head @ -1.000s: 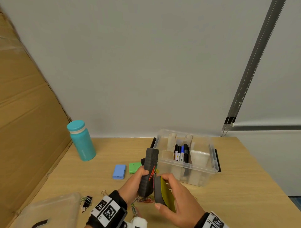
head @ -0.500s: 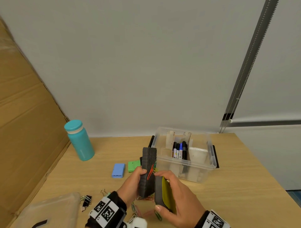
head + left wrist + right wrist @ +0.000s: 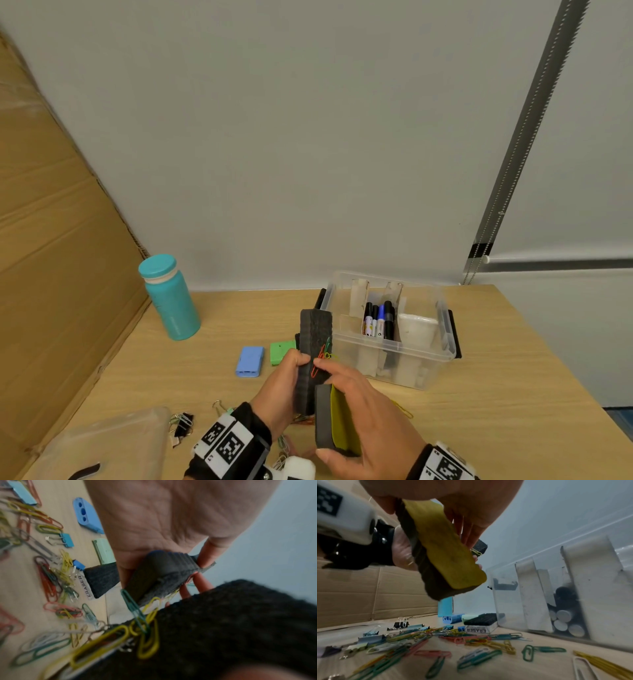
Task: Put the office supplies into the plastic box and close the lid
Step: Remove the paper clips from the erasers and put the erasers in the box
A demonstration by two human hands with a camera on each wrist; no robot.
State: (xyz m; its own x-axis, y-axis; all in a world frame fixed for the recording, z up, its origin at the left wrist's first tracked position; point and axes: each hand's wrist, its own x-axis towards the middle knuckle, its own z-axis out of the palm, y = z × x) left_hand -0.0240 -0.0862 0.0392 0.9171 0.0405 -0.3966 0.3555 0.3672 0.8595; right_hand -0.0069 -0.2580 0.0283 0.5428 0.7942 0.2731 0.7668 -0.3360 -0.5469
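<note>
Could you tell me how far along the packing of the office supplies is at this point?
Done: markers stand in the plastic box. In hand: the left hand grips a dark eraser with paper clips stuck on; the right hand grips a yellow-faced eraser. Left: loose paper clips, binder clips, sharpeners, and the lid still off.

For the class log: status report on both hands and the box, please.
Left hand grips dark felt eraser, paper clips clinging. Right hand grips yellow-backed eraser. Clear plastic box open, unobstructed.

Head view looks down from above – wrist views sit low, sharing scattered paper clips (image 3: 471,642)
</note>
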